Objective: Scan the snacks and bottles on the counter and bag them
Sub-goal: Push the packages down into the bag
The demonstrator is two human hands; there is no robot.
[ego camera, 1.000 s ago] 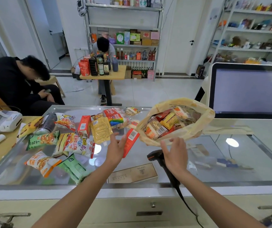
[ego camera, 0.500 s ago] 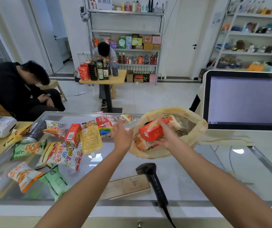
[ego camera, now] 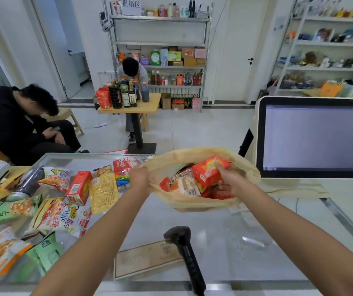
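**Both arms out, both hands gripping**

My left hand (ego camera: 138,178) reaches forward on a nearly straight arm, fingers curled on the near-left rim of the plastic bag (ego camera: 194,205). My right hand (ego camera: 228,183) is over the bag's mouth (forearm angling in from the right), fingers and thumb gripping a red carton (ego camera: 208,170).

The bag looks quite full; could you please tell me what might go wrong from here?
1. The bag is heaped, so the red box in the right hand may slide off the pile.
2. Only the left hand grips the bag's soft rim; it could sag and spill.
3. The scanner lies between the forearms and might get knocked.
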